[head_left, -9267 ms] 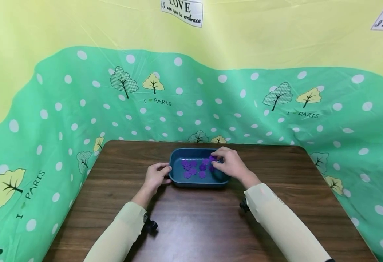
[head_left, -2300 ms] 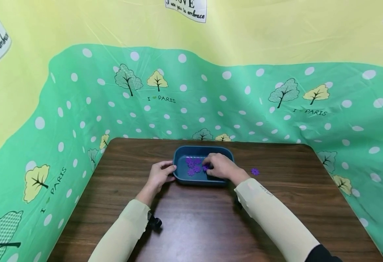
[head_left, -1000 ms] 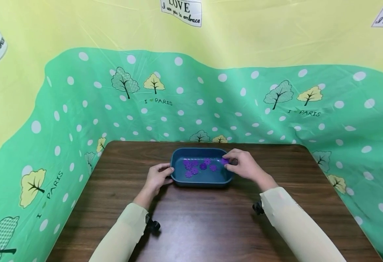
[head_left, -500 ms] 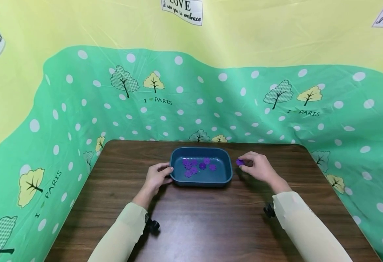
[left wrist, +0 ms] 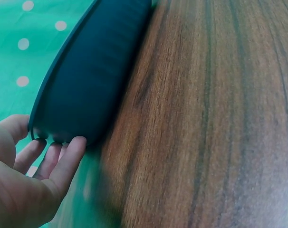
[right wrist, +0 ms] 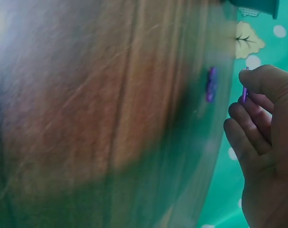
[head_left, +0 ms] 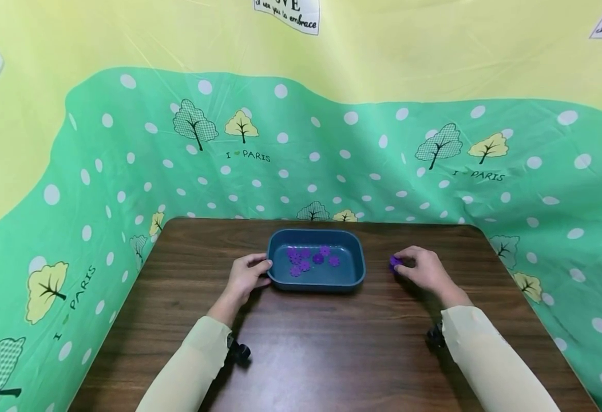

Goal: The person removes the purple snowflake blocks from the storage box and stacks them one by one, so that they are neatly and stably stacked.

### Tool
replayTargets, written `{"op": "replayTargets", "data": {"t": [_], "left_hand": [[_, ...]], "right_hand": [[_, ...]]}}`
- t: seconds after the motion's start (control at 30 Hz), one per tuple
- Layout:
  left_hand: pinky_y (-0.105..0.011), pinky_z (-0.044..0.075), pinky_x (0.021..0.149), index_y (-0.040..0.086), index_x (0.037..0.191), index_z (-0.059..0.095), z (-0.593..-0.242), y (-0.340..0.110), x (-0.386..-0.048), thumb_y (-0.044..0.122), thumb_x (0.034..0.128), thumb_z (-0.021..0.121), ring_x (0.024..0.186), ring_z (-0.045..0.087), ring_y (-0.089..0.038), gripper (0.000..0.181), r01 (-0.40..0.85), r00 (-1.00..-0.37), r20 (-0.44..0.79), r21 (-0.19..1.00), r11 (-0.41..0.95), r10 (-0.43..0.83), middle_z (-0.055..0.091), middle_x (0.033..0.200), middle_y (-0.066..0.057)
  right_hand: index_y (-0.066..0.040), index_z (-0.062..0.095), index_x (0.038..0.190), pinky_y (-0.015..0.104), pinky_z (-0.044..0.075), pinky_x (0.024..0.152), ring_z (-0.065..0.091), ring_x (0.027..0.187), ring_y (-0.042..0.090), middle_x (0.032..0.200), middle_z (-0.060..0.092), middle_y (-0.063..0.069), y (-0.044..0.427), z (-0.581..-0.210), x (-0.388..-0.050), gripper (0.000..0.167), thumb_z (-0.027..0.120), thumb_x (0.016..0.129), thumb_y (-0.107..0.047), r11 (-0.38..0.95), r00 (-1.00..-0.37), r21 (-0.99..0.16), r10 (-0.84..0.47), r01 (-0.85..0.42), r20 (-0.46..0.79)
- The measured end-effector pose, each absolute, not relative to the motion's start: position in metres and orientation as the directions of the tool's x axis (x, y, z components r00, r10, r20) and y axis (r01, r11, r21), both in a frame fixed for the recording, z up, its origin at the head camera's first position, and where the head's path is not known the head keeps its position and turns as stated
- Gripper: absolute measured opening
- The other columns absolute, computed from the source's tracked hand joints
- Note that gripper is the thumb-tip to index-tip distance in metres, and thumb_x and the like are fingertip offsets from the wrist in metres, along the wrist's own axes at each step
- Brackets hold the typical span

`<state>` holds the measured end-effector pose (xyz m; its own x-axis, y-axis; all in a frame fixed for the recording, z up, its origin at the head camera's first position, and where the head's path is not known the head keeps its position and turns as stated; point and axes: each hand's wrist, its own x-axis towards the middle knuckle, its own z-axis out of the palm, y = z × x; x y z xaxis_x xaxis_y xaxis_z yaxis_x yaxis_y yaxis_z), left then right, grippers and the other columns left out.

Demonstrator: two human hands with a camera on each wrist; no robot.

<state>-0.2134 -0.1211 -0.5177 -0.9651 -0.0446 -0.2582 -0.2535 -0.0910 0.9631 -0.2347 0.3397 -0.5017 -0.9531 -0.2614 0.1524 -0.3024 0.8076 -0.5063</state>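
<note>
A dark blue rectangular tray [head_left: 342, 276] stands near the far edge of the table, with several small purple flower-shaped pieces [head_left: 305, 266] lying toward its left half. My left hand [head_left: 245, 274] grips the tray's left end, thumb at the rim and fingers against the outer wall, as the left wrist view also shows. To the right of the tray, my right hand [head_left: 427, 272] pinches one thin purple flower piece [right wrist: 244, 91] between thumb and fingers. Just beside it, another purple flower piece [right wrist: 211, 84] lies on the tabletop; in the head view the two nearly merge.
The brown wood-grain table [head_left: 306, 355] reaches back to a green and yellow printed cloth [head_left: 260, 189] hanging behind it. Small black devices are strapped under both wrists.
My right hand has lifted a flower piece out of the tray and carried it right, down close to the piece on the table. My left hand has kept its grip on the tray.
</note>
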Motion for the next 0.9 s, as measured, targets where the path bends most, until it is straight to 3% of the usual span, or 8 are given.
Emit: {"op": "replayTargets", "data": {"t": [0.3, 0.9], "left_hand": [[-0.044, 0.065, 0.080, -0.005, 0.131, 0.066, -0.517, -0.121, -0.213, 0.007, 0.0951, 0.071, 0.090, 0.070, -0.019, 0.038, -0.261, -0.963, -0.265, 0.962, -0.083, -0.041, 0.068, 0.112, -0.014], [-0.053, 0.061, 0.091, -0.006, 0.135, 0.062, -0.517, -0.122, -0.213, 0.010, 0.0964, 0.071, 0.107, 0.067, -0.030, 0.043, -0.265, -0.963, -0.267, 0.961, -0.081, -0.020, 0.067, 0.116, -0.013]], "right_hand": [[-0.003, 0.076, 0.114, 0.059, 0.055, 0.094, 0.066, 0.110, 0.041, 0.115, 0.072, 0.018, 0.349, -0.514, -0.231, 0.027, 0.078, 0.091, -0.015, 0.839, -0.965, -0.478, -0.237, -0.262, 0.114], [-0.005, 0.076, 0.112, 0.061, 0.055, 0.092, 0.068, 0.106, 0.041, 0.114, 0.073, 0.017, 0.345, -0.519, -0.230, 0.027, 0.078, 0.090, -0.020, 0.875, -0.956, -0.385, -0.264, -0.294, 0.130]]}}
